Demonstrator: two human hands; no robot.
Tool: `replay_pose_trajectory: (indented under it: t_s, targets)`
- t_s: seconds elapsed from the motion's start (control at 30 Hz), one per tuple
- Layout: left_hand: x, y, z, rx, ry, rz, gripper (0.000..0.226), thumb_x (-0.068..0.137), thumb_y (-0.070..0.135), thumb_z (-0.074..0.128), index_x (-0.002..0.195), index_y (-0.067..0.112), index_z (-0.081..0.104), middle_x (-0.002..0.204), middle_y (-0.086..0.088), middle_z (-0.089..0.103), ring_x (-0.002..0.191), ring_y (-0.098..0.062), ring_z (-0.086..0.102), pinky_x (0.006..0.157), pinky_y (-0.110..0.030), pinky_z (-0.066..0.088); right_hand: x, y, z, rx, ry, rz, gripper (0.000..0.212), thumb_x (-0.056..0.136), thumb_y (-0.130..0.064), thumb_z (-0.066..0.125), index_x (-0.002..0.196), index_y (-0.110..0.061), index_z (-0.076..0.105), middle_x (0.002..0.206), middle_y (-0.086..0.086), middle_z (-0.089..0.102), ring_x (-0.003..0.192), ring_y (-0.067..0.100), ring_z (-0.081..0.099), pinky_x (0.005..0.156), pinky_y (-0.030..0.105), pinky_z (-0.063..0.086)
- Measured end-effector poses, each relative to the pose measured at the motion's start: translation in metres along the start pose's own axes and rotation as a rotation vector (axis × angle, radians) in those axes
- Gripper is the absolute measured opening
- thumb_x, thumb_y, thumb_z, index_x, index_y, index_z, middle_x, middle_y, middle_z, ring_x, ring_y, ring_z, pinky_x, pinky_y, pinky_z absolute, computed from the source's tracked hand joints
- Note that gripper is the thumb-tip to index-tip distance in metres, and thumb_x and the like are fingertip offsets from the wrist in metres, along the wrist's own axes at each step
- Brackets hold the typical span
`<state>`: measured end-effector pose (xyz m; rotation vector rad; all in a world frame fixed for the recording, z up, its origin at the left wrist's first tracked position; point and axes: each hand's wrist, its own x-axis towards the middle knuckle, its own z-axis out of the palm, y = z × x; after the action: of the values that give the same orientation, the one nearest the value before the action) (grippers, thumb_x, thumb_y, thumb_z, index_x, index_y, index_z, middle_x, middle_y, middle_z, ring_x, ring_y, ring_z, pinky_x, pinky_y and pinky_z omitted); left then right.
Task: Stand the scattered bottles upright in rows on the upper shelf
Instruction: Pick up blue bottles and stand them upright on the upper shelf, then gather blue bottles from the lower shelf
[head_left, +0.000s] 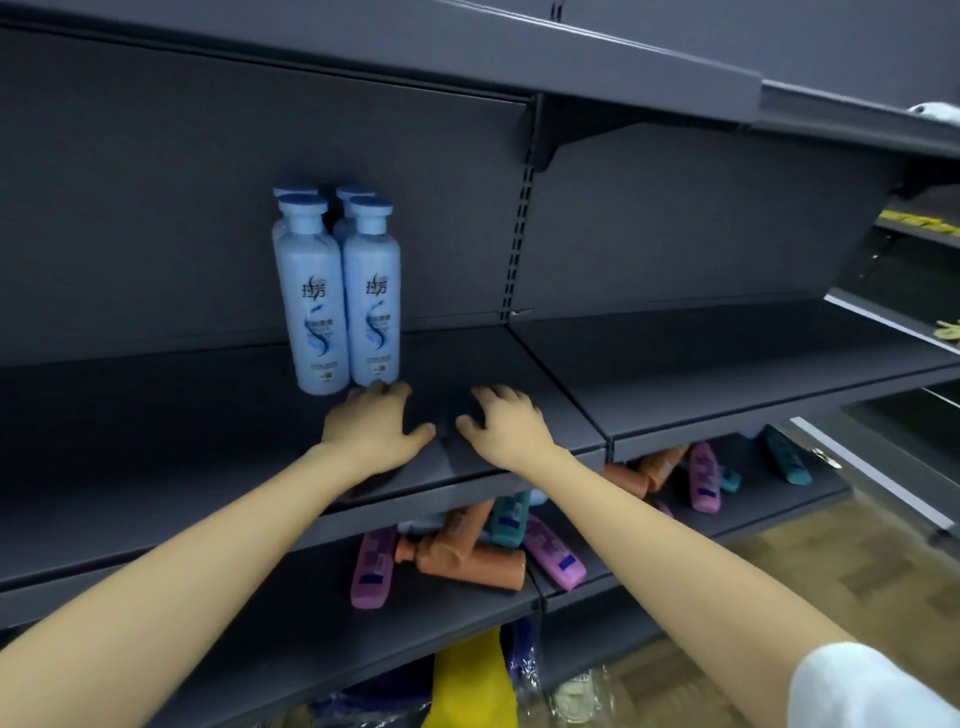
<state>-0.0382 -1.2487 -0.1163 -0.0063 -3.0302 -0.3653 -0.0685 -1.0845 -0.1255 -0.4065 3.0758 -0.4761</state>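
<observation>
Both hands are lying flat, fingers spread and gripping nothing, at the centre of the frame on the matte dark grey metal upper shelf (675, 353). The left hand (371, 423) is reaching just in front of four pale blue shampoo bottles (317, 301), its fingertips right at the base of the front right one; whether they touch cannot be told. The right hand (506, 428) is resting beside it, apart from the bottles. The smooth, cylindrical, flat-capped bottles are standing upright, two by two, left of centre. On the lower shelf (291, 613), glossy orange bottles (467, 564), pink bottles (371, 569) and a teal bottle (511, 519) are lying jumbled on their sides.
</observation>
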Motion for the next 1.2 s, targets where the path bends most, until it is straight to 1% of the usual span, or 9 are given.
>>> replay_pose_trajectory:
  t_s: [0.23, 0.47, 0.6, 0.73, 0.93, 1.07, 1.2]
  targets:
    - [0.007, 0.06, 0.011, -0.014, -0.02, 0.069, 0.064, 0.089, 0.055, 0.049, 0.141, 0.021, 0.036, 0.141, -0.01, 0.041, 0.124, -0.031, 0.044, 0.088, -0.037, 0.045, -0.026, 0.052, -0.017, -0.02, 0.017, 0.073, 0.055, 0.096, -0.04, 0.044, 0.143, -0.014, 0.037, 0.145, 0.012, 0.038, 0.133, 0.034, 0.032, 0.105, 0.046, 0.033]
    - [-0.001, 0.121, 0.026, -0.023, -0.018, 0.16, 0.062, 0.088, 0.054, 0.05, 0.138, 0.019, 0.038, 0.135, -0.008, 0.045, 0.122, -0.029, 0.044, 0.087, -0.037, 0.045, -0.056, 0.102, -0.035, -0.02, 0.01, 0.137, 0.051, 0.096, -0.039, 0.043, 0.139, -0.011, 0.04, 0.141, 0.013, 0.041, 0.132, 0.034, 0.032, 0.104, 0.048, 0.033]
    - [-0.008, 0.149, 0.034, -0.023, -0.038, 0.185, 0.06, 0.088, 0.053, 0.051, 0.137, 0.02, 0.039, 0.134, -0.007, 0.046, 0.123, -0.029, 0.044, 0.089, -0.038, 0.044, -0.073, 0.124, -0.04, -0.018, 0.0, 0.164, 0.049, 0.096, -0.039, 0.043, 0.136, -0.01, 0.042, 0.14, 0.013, 0.042, 0.131, 0.034, 0.034, 0.104, 0.047, 0.034]
    - [-0.015, 0.176, 0.042, -0.008, -0.043, 0.203, 0.059, 0.088, 0.053, 0.05, 0.135, 0.019, 0.042, 0.132, -0.007, 0.047, 0.122, -0.03, 0.044, 0.09, -0.04, 0.043, -0.091, 0.148, -0.043, -0.021, -0.006, 0.194, 0.046, 0.096, -0.039, 0.043, 0.131, -0.01, 0.045, 0.134, 0.013, 0.046, 0.128, 0.034, 0.037, 0.1, 0.046, 0.036]
    - [-0.03, 0.212, 0.056, -0.002, -0.055, 0.245, 0.058, 0.088, 0.053, 0.05, 0.135, 0.019, 0.04, 0.129, -0.008, 0.048, 0.12, -0.029, 0.046, 0.089, -0.04, 0.043, -0.12, 0.181, -0.048, -0.022, -0.006, 0.23, 0.049, 0.095, -0.041, 0.043, 0.135, -0.013, 0.044, 0.134, 0.011, 0.046, 0.128, 0.033, 0.038, 0.1, 0.047, 0.038]
    - [-0.041, 0.233, 0.066, -0.017, -0.074, 0.258, 0.056, 0.088, 0.052, 0.051, 0.132, 0.019, 0.043, 0.13, -0.007, 0.049, 0.12, -0.029, 0.047, 0.09, -0.04, 0.043, -0.143, 0.203, -0.052, -0.031, -0.006, 0.269, 0.052, 0.095, -0.042, 0.043, 0.14, -0.015, 0.04, 0.14, 0.012, 0.043, 0.131, 0.033, 0.035, 0.103, 0.047, 0.035]
    - [-0.054, 0.255, 0.075, -0.018, -0.089, 0.285, 0.057, 0.087, 0.052, 0.051, 0.133, 0.019, 0.043, 0.127, -0.008, 0.05, 0.117, -0.029, 0.049, 0.089, -0.04, 0.044, -0.165, 0.221, -0.055, -0.022, -0.017, 0.309, 0.053, 0.095, -0.041, 0.043, 0.14, -0.015, 0.039, 0.14, 0.012, 0.041, 0.132, 0.034, 0.034, 0.104, 0.047, 0.034]
